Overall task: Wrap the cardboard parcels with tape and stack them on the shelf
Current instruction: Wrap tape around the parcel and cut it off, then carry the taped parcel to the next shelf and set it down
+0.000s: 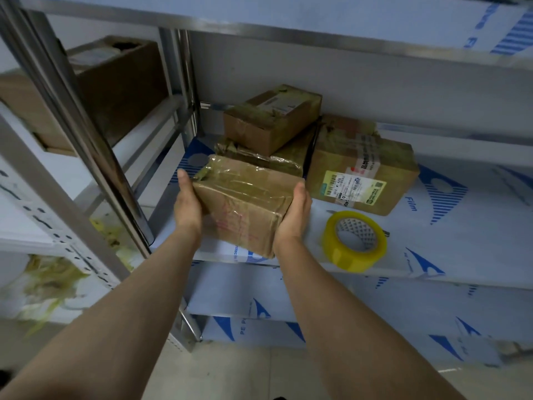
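3 parcels are already set on the shelf (461, 226): a small parcel (271, 119) is stacked on a flat parcel (288, 160), and a labelled parcel (360, 168) stands just beside them on the right. All 3 show glossy tape, although how fully each is wrapped cannot be told. A 4th one, the held parcel (245, 203), is banded with clear tape across its top and near end, so its wrapping is judged to be finished or nearly so. What is left for it is placement on the stack. The tape roll (354, 241) lies on the shelf near its front edge, to the right of the hands and untouched.

The held parcel is carried at the front of the shelf, its near end past the edge and its far end close to the flat parcel. Whether it rests on the shelf cannot be told. It is clamped from both sides. The left grip (187, 203) is pressed against its left side with the thumb laid along the upper edge. The right grip (297, 215) is cupped against its right side with the thumb raised. The fingers of both are hidden beneath the parcel, so their curl is judged rather than seen.
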